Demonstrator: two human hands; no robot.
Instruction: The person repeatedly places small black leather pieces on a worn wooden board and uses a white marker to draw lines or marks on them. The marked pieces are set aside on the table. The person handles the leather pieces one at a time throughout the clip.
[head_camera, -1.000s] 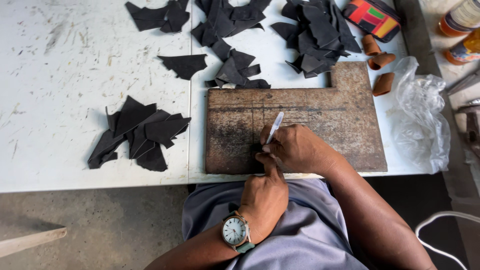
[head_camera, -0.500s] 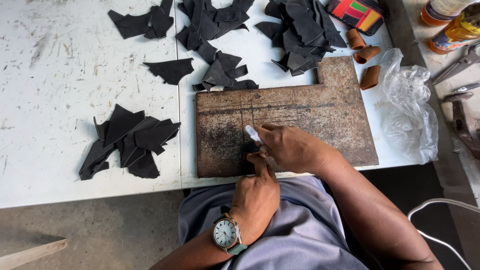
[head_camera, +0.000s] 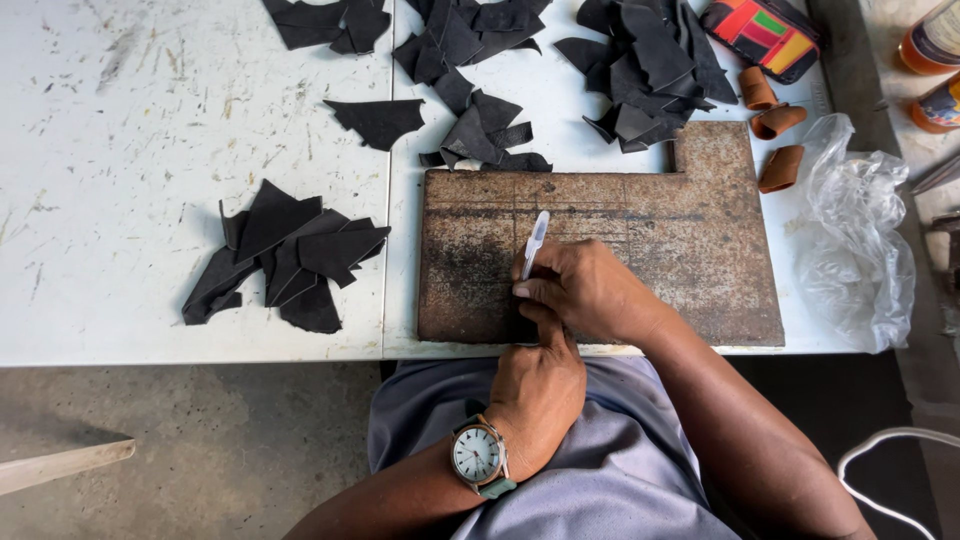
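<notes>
Right hand (head_camera: 585, 292): fingers closed round a slim white-handled blade (head_camera: 535, 243), tip down on the rusty metal plate (head_camera: 650, 230) at the worktop's (head_camera: 120, 150) near edge. Left hand (head_camera: 535, 395): curled, forefinger pressed beside the right hand on the plate; grip contents cannot be told. Black leather scraps (head_camera: 285, 255) lie left, more behind.

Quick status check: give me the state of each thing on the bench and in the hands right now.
right hand: gripping a white pen-like tool, tip down
left hand: forefinger pressed at the plate's near edge
rusty metal plate: flat on the white table
small dark piece: hidden under the fingers, cannot tell
black scraps: loose pile
brown leather rolls: curled
plastic bag: crumpled
</notes>
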